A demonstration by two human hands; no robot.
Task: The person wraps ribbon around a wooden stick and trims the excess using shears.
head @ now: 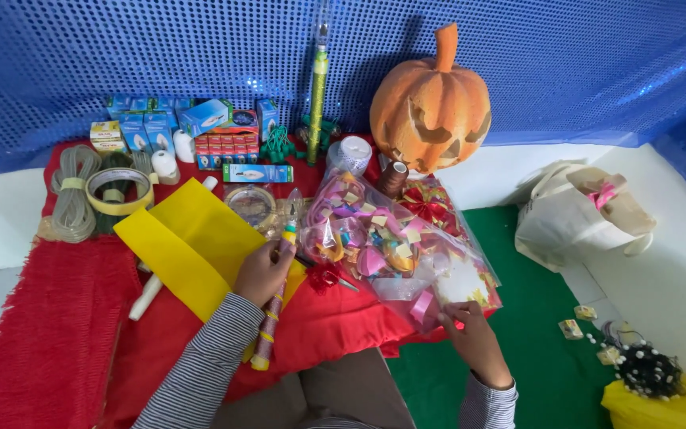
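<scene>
My left hand (262,272) grips a thin decorated stick (268,326) with a yellow tip, resting over a folded yellow felt sheet (188,238). My right hand (474,338) pinches the near corner of a clear plastic bag (391,242) stuffed with colourful ribbons, bows and paper bits, beside a pink ribbon roll (422,307). Both sleeves are striped grey. Everything lies on a red fringed cloth (57,318).
An orange carved pumpkin (430,103) stands at the back. Boxes of light bulbs (176,123), a tape roll (119,189), coiled cord (73,195) and a tall glittery tube (317,87) line the rear. A white tote bag (577,214) and black bead string (645,369) lie right.
</scene>
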